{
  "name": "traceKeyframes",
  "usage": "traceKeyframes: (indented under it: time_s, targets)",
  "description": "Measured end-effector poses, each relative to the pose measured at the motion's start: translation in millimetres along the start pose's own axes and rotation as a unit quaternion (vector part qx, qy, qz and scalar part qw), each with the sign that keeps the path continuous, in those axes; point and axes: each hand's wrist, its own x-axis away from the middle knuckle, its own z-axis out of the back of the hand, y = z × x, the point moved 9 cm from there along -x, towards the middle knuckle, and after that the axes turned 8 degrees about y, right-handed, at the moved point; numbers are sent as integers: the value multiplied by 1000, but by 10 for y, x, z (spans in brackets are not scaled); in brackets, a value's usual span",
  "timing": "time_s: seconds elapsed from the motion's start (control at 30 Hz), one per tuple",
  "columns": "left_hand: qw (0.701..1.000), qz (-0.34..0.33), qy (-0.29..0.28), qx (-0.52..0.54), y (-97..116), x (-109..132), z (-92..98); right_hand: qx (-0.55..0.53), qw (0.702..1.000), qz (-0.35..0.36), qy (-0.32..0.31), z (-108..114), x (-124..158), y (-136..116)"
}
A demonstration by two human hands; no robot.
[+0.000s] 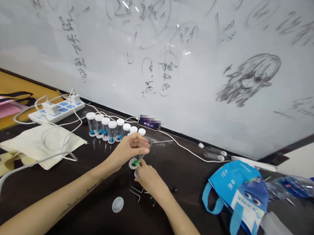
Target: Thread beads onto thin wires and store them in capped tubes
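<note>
My left hand [131, 147] is closed around a clear plastic vial [142, 157], which leans over the dark table. Small shiny green pieces [135, 162] show at the vial's lower end. Just below it, my right hand [147, 177] has its fingers bent around a small whitish translucent piece [136, 173], mostly hidden by the fingers. Nearer to me lies a round translucent cap or shallow dish [117, 204]. Thin bent metal pieces [135, 192] rest on the table beside my right wrist.
Several white-capped vials [112, 133] with blue pieces stand behind my left hand. A phone [149, 123] leans at the whiteboard [117, 77]. To the left are a power strip [61, 110] and cream cloth bag [38, 140]; to the right, a blue bag [234, 190] and empty tubes [214, 156].
</note>
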Motion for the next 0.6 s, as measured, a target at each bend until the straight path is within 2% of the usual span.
traceKeyframes:
  time_s: [0.1,0.23,0.37,0.47,0.53,0.6]
  targets:
    - [1000,-2,0,-1,-8,-9,12,-22,999,9,43,230,1,69]
    - [1000,3,-18,-10,-32,0,-29,-78,990,16,115,756,102,183]
    - [999,8,-19,-26,-37,26,-76,-208,948,26,240,1218,265,188]
    - [999,-10,7,-38,1,39,-64,-268,918,35,290,1340,338,168]
    - [999,-19,7,-47,12,49,-77,-320,900,42,293,1356,351,159]
    - [998,-19,-17,-54,-10,61,-124,-350,893,50,278,1356,350,141]
